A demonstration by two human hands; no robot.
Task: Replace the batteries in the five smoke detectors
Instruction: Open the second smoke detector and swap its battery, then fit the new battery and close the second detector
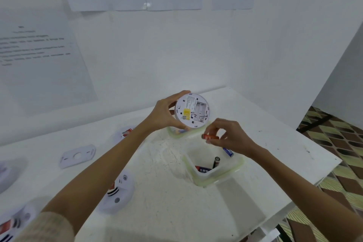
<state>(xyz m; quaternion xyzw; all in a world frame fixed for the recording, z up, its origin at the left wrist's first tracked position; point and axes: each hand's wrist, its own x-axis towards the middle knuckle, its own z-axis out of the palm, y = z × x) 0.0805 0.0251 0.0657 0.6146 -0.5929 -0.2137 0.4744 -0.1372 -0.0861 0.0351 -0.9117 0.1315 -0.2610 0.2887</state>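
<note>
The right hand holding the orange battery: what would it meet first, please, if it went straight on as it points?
Probably the lower rim of the round white smoke detector that the left hand holds; depth is unclear.

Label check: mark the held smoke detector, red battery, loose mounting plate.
smoke detector [186, 113]: head view, yellow label.
red battery [210, 136]: head view, mid-body.
mounting plate [67, 160]: head view, left of its hole.

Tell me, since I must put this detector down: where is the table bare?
Bare table lies between the near container and the face-up detector, and right of it, up to the table's edge. The left side is crowded: more detectors and a mounting plate.
</note>
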